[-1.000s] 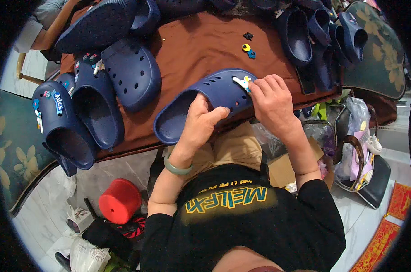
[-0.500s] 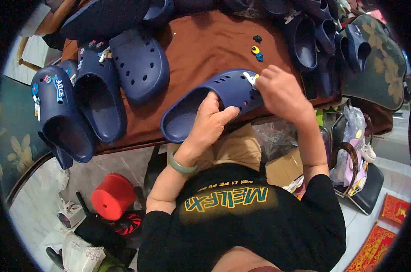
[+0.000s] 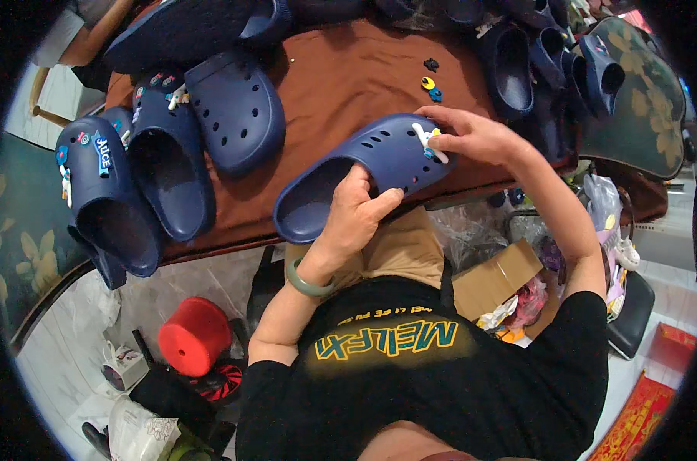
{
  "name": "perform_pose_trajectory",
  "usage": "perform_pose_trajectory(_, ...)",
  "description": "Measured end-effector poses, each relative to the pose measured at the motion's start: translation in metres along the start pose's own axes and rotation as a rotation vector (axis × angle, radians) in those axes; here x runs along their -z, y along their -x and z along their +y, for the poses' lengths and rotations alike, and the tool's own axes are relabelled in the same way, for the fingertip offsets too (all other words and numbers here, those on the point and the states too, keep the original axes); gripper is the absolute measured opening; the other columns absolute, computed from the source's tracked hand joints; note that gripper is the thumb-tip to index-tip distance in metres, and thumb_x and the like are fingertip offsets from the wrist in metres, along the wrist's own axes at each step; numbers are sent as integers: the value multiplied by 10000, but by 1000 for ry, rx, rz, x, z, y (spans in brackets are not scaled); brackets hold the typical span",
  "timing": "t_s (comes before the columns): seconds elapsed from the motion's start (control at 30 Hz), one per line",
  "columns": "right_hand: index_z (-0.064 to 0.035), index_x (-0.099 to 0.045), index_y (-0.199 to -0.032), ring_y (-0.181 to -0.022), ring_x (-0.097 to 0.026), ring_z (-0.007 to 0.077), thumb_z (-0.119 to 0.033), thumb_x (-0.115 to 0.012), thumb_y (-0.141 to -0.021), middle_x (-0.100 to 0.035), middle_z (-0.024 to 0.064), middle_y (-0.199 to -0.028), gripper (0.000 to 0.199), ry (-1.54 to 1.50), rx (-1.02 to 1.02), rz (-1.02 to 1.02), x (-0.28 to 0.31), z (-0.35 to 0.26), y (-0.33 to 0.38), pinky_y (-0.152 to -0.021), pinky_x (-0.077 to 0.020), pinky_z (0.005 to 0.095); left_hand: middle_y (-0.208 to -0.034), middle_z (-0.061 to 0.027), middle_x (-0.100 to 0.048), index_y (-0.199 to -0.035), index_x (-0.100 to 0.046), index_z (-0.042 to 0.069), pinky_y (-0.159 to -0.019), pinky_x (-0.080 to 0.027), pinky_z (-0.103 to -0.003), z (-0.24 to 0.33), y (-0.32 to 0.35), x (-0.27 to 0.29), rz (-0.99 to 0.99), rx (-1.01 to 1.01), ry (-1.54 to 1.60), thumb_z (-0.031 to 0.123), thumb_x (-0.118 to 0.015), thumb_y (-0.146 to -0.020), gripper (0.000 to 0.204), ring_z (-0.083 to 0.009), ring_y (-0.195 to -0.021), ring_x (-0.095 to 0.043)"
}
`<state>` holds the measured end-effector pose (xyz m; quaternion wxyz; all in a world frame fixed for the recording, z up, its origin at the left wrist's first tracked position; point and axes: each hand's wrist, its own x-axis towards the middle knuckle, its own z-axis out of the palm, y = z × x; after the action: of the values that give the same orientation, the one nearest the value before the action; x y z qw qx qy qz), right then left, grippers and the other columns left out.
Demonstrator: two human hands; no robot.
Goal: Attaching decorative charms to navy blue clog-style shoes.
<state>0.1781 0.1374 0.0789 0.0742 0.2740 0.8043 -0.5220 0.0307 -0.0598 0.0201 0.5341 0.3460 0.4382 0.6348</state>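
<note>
A navy foam clog [image 3: 364,169] lies across the near edge of the brown table [image 3: 348,84]. My left hand [image 3: 352,215] grips its side wall near the opening, thumb inside. My right hand [image 3: 475,137] rests on the clog's toe, fingertips on a small white and yellow charm [image 3: 427,140] set in one of the holes. A green bangle [image 3: 306,283] sits on my left wrist.
Several more navy clogs lie on the table: a decorated one [image 3: 102,192] at the left, plain ones [image 3: 237,107] in the middle and others [image 3: 517,69] at the right. Loose charms [image 3: 431,81] lie behind the held clog. A red stool [image 3: 195,338], a cardboard box [image 3: 498,273] and bags stand on the floor.
My right hand has slid from over the clog's top toward the toe and now pinches the charm. The clog has turned a little; my left hand keeps its grip.
</note>
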Motion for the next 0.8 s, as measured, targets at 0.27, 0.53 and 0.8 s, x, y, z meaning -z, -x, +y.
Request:
perform_pose_trajectory(0.27,4,-451,-1316,-1045,-542,134,-202,-598,-915,-593,90,-1132,474,-279,-2,257,-31,10,6,-931,-435,281,-1204,-77,-583,-1267,-494,-42,-980,-427,-299,3,-3,-1,-2,9,67,-2,-591,-816,463,-148,-1081,-564)
perform_pose_trajectory(0.53,-25,-677,-1086,-881,-664,169,-274,-677,-878,-700,102,-954,325,171,120,690,34,74,-31,-796,-500,297,-1180,-70,-596,-1246,-512,-37,-960,-434,-291,9,-3,-6,23,6,129,-2,-600,-788,468,-145,-1049,-572)
perform_pose_trajectory(0.8,-81,-698,-1014,-857,-650,332,-290,-706,-816,-689,138,-947,288,772,54,660,41,68,-75,-742,-488,437,-1173,-64,-602,-1239,-522,-28,-967,-430,-298,6,1,-3,22,-24,80,-1,-620,-781,469,-149,-1054,-571)
